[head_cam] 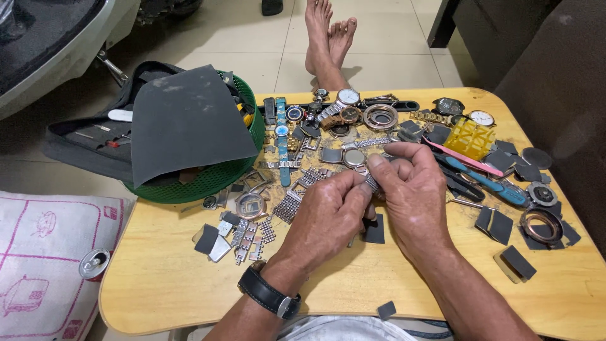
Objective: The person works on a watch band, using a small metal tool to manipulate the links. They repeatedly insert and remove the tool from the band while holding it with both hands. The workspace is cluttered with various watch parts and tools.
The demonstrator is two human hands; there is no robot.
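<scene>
Above the middle of the wooden worktop (158, 284), both hands met over a scatter of watch parts. The left hand (328, 218) was curled nearly closed, its thumb and forefinger pinched on the lower end of a metal watch bracelet (372, 183). The right hand (413, 189) was also closed tight, fingers folded over the upper end of the same bracelet, so only a short ribbed stretch showed between the two hands. A black-strapped wristwatch (271, 295) sat on the left wrist.

Just beyond the fingertips lay a round silver watch case (353, 158), and farther back a white-dialled watch (348, 97) and a brown-dialled watch (349, 115) lay side by side. A blue strap (282, 142) stretched along the worktop to the left of them. Loose bracelet links (249, 233) and small dark sandpaper squares (495, 224) were strewn on both sides of the hands. To the right lay a blue-handled tool (486, 183), a pink stick (464, 159) and a yellow plastic holder (470, 139).

At the worktop's left rear corner stood a green basket (214, 180), with a large grey sandpaper sheet (186, 120) draped over it. A dark tool case (82, 142) lay open on the tiled floor (252, 38) behind the basket. A pair of bare feet (328, 35) rested on the floor past the far edge.
</scene>
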